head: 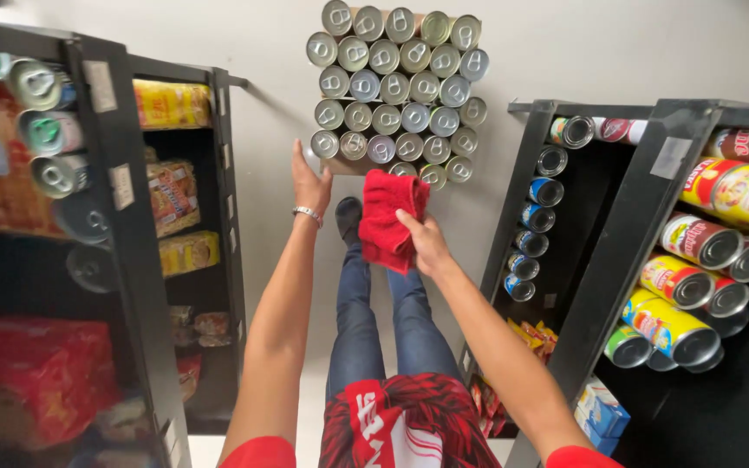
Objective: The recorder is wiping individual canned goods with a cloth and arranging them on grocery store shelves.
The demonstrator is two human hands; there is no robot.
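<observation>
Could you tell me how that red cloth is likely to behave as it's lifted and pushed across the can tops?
The red cloth is probably floppy: it hangs bunched from the right hand. It looks light, held by a few fingers. It would likely crumple rather than slide flat over the cans.

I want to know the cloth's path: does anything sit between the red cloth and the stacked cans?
Nothing visible does. The right hand holds the red cloth just short of the stacked cans; the left hand is beside it.

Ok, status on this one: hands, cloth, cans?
Left hand open, at the edge of the stacked cans. Right hand gripping red cloth just below them. Nothing between cloth and cans.
</observation>
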